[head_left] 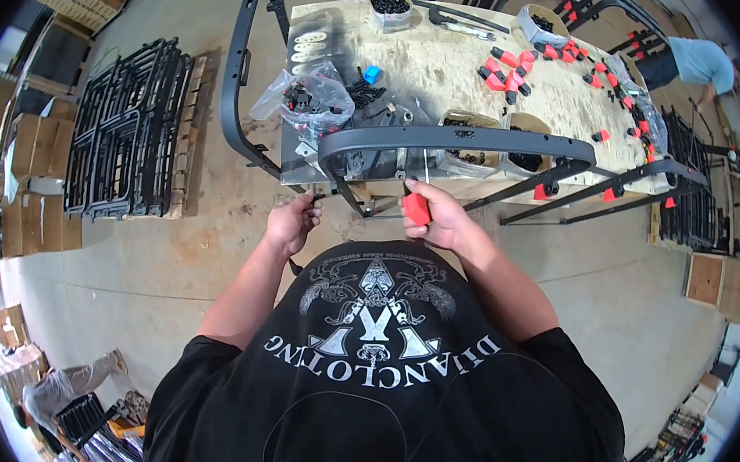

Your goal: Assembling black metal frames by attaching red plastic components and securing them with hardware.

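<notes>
My right hand (pixel 443 220) is closed around a red plastic piece with a black end (pixel 417 207), in front of the table's near edge. Thumb and fingers of my left hand (pixel 291 224) are pinched together on a small black part (pixel 317 197), too small to name. Between and just beyond both hands stands a black metal tube frame (pixel 457 140), its curved top bar level with the near side of the wooden table (pixel 455 67). A clear plastic bag of dark and red parts (pixel 318 99) lies on the table's left side, near a small blue block (pixel 372 74).
Several red-and-black pieces (pixel 509 72) lie across the table. Boxes of black hardware (pixel 391 11) stand at its back and near edge. Another upright tube frame (pixel 236 70) is at the left. Stacked black frames (pixel 132 131) rest on a pallet. A person (pixel 699 66) bends at the far right.
</notes>
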`<act>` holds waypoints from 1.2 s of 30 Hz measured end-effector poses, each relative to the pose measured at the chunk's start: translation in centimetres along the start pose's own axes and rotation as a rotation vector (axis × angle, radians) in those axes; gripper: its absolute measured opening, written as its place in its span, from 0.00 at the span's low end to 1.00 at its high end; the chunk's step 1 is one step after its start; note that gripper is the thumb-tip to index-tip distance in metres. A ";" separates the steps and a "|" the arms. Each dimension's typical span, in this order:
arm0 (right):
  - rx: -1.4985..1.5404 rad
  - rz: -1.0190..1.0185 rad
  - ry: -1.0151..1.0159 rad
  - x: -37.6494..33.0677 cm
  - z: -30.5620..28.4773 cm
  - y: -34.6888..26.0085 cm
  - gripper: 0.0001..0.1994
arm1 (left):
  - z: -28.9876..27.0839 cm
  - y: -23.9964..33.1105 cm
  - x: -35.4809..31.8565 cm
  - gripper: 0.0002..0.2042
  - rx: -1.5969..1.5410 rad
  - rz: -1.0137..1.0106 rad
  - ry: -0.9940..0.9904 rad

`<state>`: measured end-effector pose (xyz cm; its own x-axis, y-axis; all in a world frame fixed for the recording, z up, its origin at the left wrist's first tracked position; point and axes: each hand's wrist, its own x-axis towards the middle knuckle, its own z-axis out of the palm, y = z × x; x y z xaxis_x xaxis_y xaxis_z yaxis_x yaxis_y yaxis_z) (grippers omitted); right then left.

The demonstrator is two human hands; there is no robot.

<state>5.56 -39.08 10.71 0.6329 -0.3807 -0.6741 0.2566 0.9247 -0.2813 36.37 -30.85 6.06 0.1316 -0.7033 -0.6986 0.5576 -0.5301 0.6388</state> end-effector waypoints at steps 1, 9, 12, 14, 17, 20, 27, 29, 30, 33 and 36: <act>0.022 -0.046 0.026 0.6 0.6 0.7 0.18 | -0.3 0.4 0.3 0.08 0.004 -0.013 -0.011; -0.001 -0.014 -0.188 5.6 2.6 5.9 0.08 | -1.6 1.2 2.6 0.07 0.098 -0.034 -0.322; -0.276 -0.038 -0.004 7.1 2.9 8.0 0.06 | -2.0 1.5 3.0 0.06 0.087 -0.067 -0.370; -0.662 -0.069 0.204 7.5 4.8 8.3 0.12 | -2.2 1.8 2.8 0.06 0.056 -0.091 -0.400; -1.225 -0.311 0.184 9.5 6.6 8.6 0.16 | -2.9 2.1 2.6 0.06 0.025 -0.108 -0.408; -1.368 -0.426 0.306 11.3 6.9 9.2 0.19 | -3.3 2.2 2.8 0.07 0.012 -0.094 -0.439; -1.326 -0.609 0.390 12.6 5.2 10.0 0.22 | -2.8 2.1 3.0 0.06 0.025 -0.066 -0.429; -1.311 -0.580 0.348 11.7 5.9 9.7 0.22 | -3.0 2.4 3.2 0.06 0.022 -0.051 -0.459; -1.295 -0.550 0.306 11.3 6.3 9.6 0.23 | -3.1 2.5 3.2 0.06 0.024 -0.050 -0.460; -1.332 -0.582 0.320 11.8 4.2 10.7 0.24 | -2.5 2.8 2.9 0.06 0.058 -0.067 -0.487; -1.439 -0.542 0.414 10.4 6.2 10.2 0.24 | -3.0 2.4 3.1 0.05 0.049 -0.054 -0.401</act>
<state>19.24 -33.59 5.09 0.4051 -0.8456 -0.3476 -0.6502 0.0009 -0.7598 40.62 -32.89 4.49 -0.2321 -0.7978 -0.5565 0.5139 -0.5863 0.6262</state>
